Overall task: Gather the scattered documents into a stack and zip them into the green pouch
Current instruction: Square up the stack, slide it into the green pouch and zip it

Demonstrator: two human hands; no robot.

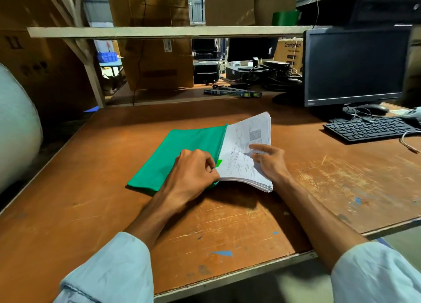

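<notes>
A green pouch [180, 154] lies flat in the middle of the wooden desk [91, 211], its open edge facing right. A thick stack of printed documents [241, 138] sticks out of that edge, its left part inside the pouch. My left hand [193, 172] pinches the pouch's near open edge by a small green tab. My right hand [268, 161] rests on top of the stack, fingers spread and pressing on the top sheet. The stack's right end stays outside the pouch.
A black keyboard [369, 128] and monitor [355, 65] stand at the right, with a mouse [373, 109] and cables between them. Cardboard boxes [157, 52] and a shelf board [159, 31] line the back. A large white roll [16, 129] sits at the left edge.
</notes>
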